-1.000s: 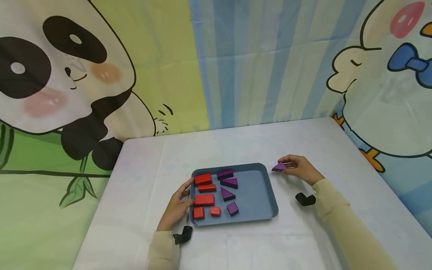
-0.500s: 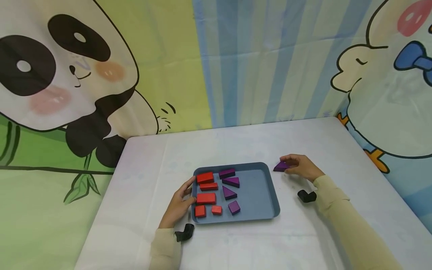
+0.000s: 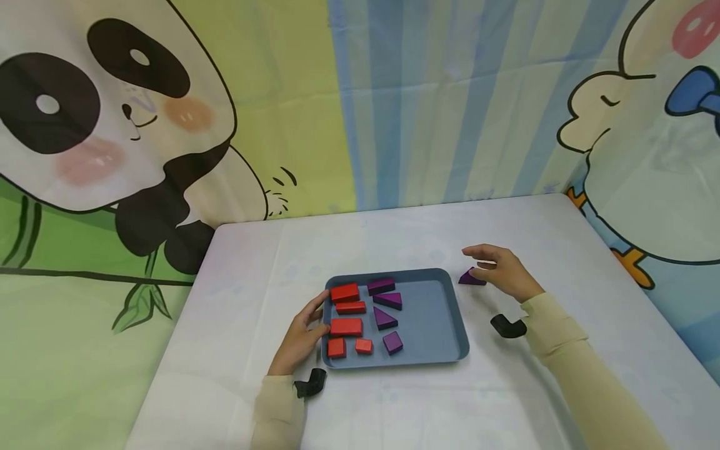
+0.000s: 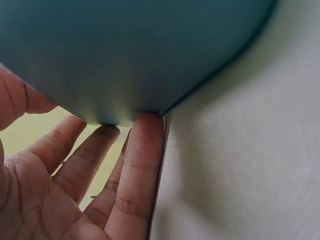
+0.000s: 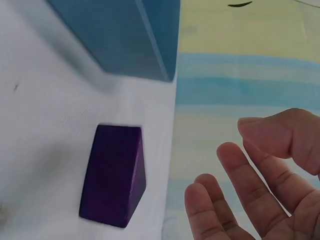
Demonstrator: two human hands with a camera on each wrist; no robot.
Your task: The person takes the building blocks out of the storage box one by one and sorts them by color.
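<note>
On the desk (image 3: 506,225) lay the tray (image 3: 430,322). The left hand (image 3: 297,342), its fingers nearly straight, touched the tray's left edge, seemingly to steady it; the right hand (image 3: 505,272) held nothing, fingers parted. Inside, five red blocks (image 3: 346,326) lay left of four purple blocks (image 3: 385,319), apparently grouped by colour. A purple wedge (image 5: 111,175) rested right of the tray, near the right hand.

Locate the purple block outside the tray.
In the head view, the purple block lies on the white table, just right of the tray, near the right hand.
</note>
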